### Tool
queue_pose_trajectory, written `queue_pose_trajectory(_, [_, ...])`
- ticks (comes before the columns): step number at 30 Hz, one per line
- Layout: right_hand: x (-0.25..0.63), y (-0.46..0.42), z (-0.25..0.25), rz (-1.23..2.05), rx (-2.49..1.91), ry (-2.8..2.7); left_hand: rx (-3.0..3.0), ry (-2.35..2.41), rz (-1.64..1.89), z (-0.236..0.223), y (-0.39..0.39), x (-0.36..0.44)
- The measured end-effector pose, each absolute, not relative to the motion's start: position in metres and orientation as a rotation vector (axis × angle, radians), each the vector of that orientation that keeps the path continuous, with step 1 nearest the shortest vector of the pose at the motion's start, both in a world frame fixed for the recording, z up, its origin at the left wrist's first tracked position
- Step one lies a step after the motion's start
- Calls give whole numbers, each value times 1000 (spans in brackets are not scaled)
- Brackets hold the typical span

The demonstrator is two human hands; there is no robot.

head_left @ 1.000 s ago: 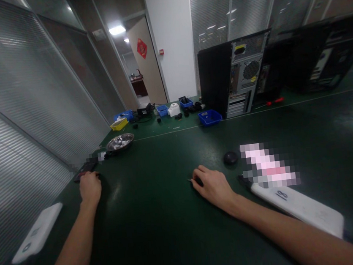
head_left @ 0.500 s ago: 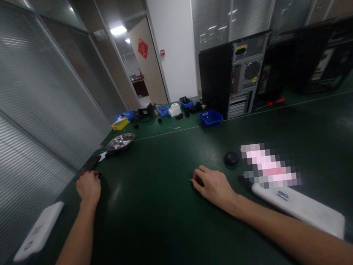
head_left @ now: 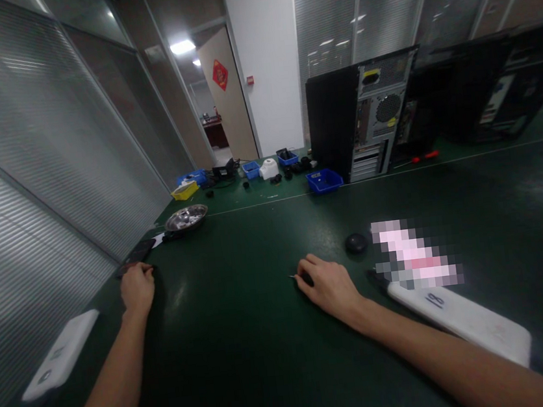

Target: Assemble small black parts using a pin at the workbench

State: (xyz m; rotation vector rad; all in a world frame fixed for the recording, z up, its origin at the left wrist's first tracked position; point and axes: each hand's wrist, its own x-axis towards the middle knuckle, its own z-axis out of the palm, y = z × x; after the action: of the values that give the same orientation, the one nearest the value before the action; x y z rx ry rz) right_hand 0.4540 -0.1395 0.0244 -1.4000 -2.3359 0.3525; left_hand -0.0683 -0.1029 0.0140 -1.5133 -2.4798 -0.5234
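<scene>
Near the left edge of the green tabletop point(head_left: 249, 350), my left hand point(head_left: 137, 289) is closed with its fingertips bent down. Its fingers meet a dark flat slab point(head_left: 140, 252) with a reddish near end; what they grip is hidden. My right hand point(head_left: 327, 288) rests on the table at the middle, thumb and fingers curled round a small dark tool point(head_left: 306, 279). From the tool a thin metal tip point(head_left: 292, 277) points left; its kind is not clear. A black rounded mouse-like object point(head_left: 356, 243) lies beyond that hand.
White slabs lie on both sides, one point(head_left: 461, 322) marked 18 and one point(head_left: 61, 356) at left. A metal dish point(head_left: 186, 218) holds small pieces. Behind are a blue bin point(head_left: 325, 182), a yellow tray point(head_left: 184, 191) and an open-backed computer tower point(head_left: 341, 124). A pixelated pink patch lies right.
My left hand's fingers have shifted slightly at the dark slab's near end. My right hand stays in place with the small tool. The view has moved very slightly.
</scene>
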Motion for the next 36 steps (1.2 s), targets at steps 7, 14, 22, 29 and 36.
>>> queue_pose_trajectory(7, [454,-138,21,342,-1391,-2317,-1843,-2358,-763,39,-91,-4])
queue_pose_trajectory(14, [452,-137,17,311,-1413,-2302,-3032,-1603,-1050,36,-123,182])
queue_pose_trajectory(22, [450,-137,18,318,-1409,-2244,-3117,-1534,-1105,19,-141,216])
queue_pose_trajectory(29, [450,-139,19,350,-1336,-2243,-3044,-1673,-1095,21,-139,214])
queue_pose_trajectory(36, [451,-139,19,372,-1242,-2281,-3087,-1600,-1177,23,-140,211])
